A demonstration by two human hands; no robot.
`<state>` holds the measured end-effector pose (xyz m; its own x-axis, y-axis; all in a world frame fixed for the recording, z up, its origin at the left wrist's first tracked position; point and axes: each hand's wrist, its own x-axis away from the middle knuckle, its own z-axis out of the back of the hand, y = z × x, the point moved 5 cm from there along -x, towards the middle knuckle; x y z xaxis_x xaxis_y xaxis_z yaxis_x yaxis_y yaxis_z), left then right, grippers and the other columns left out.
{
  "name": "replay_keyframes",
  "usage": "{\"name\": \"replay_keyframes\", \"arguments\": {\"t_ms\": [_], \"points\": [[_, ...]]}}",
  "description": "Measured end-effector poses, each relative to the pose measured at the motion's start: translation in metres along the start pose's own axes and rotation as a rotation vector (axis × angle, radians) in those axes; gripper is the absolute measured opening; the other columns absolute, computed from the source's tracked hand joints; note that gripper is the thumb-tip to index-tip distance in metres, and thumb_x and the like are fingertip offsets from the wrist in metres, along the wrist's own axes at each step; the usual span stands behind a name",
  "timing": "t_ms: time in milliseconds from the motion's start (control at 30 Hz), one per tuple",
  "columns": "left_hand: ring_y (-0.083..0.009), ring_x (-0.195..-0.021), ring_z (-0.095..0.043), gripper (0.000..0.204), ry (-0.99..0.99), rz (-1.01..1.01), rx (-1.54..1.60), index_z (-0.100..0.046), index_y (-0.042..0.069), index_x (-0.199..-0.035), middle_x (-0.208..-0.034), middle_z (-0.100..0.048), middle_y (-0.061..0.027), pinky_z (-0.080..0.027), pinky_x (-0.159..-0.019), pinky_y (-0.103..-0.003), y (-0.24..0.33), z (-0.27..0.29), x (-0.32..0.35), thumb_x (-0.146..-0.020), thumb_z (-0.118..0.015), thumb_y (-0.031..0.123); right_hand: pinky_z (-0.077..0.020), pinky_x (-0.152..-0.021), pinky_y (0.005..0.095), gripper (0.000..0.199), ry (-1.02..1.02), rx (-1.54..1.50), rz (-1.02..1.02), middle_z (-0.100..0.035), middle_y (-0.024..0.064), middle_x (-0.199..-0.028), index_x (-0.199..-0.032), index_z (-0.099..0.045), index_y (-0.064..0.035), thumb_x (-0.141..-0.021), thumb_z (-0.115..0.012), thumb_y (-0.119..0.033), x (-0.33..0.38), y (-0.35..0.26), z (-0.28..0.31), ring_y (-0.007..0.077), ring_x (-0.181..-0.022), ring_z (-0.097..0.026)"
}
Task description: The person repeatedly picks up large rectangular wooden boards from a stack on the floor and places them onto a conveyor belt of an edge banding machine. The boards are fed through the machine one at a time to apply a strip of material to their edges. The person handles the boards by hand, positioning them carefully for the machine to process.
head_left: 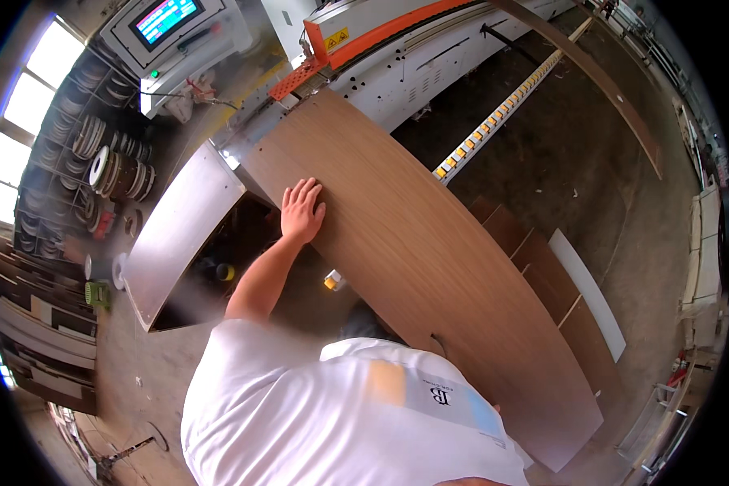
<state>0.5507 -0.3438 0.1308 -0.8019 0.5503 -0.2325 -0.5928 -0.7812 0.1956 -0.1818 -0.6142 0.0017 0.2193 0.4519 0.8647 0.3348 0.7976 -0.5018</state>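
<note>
1. The left hand (pixel 301 212) lies flat, fingers (pixel 304 193) spread slightly apart, on the long brown wood-grain panel (pixel 429 267), close to its left edge.
2. The panel's far end meets the white-and-orange edging machine (pixel 397 49).
3. The right hand is out of view.

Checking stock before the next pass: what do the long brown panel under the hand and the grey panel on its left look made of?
Long brown panel: likely wood-grain laminated board, matte, fine streaks. Grey panel: seemingly smooth laminated board with a pale edge; core unclear.
</note>
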Motion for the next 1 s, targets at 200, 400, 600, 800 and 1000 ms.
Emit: {"name": "replay_keyframes", "arguments": {"t_ms": [200,400,600,800,1000], "points": [[-0.0257,-0.144,-0.033,0.048,0.043,0.084,-0.025,-0.052,0.016,-0.139,-0.152,-0.043,-0.0040,-0.020,-0.120,-0.048,-0.060,-0.010,-0.033,-0.094,-0.056,0.032,-0.0507,-0.095,0.0394,0.057,-0.048,0.036,-0.013,-0.056,0.0033,-0.137,-0.139,-0.047,-0.0120,-0.099,-0.043,-0.052,0.030,0.008,-0.033,0.0262,-0.122,-0.055],[-0.0236,-0.146,-0.029,0.052,0.027,0.310,-0.129,-0.049,0.022,-0.141,-0.155,-0.038,-0.0002,-0.020,-0.114,-0.065,-0.110,-0.023,-0.061,-0.094,-0.053,0.044,-0.0511,-0.094,0.0386,0.056,-0.077,0.094,-0.018,-0.056,0.0030,-0.136,-0.138,-0.048,-0.0121,-0.099,-0.045,-0.052,0.054,0.013,-0.064,0.0258,-0.121,-0.055],[-0.0247,-0.147,-0.027,0.054,0.083,0.349,-0.028,-0.050,0.023,-0.141,-0.155,-0.038,0.0005,-0.021,-0.114,-0.065,-0.142,-0.028,-0.084,-0.092,-0.054,0.046,-0.0515,-0.094,0.0378,0.056,-0.103,0.142,-0.017,-0.056,0.0027,-0.136,-0.138,-0.048,-0.0122,-0.099,-0.046,-0.052,0.068,0.019,-0.092,0.0255,-0.120,-0.056],[-0.0253,-0.147,-0.026,0.053,0.106,0.350,0.012,-0.052,0.023,-0.139,-0.155,-0.039,0.0000,-0.020,-0.115,-0.063,-0.152,-0.031,-0.089,-0.091,-0.056,0.046,-0.0519,-0.093,0.0370,0.055,-0.127,0.198,-0.013,-0.057,0.0024,-0.135,-0.138,-0.049,-0.0123,-0.099,-0.048,-0.052,0.070,0.021,-0.120,0.0251,-0.119,-0.056],[-0.0270,-0.146,-0.028,0.051,0.117,0.347,0.052,-0.054,0.023,-0.137,-0.153,-0.041,-0.0014,-0.021,-0.114,-0.065,-0.150,-0.036,-0.099,-0.091,-0.060,0.044,-0.0523,-0.092,0.0362,0.055,-0.158,0.235,-0.004,-0.057,0.0021,-0.135,-0.137,-0.049,-0.0124,-0.098,-0.049,-0.052,0.062,0.020,-0.139,0.0247,-0.117,-0.057]]}}
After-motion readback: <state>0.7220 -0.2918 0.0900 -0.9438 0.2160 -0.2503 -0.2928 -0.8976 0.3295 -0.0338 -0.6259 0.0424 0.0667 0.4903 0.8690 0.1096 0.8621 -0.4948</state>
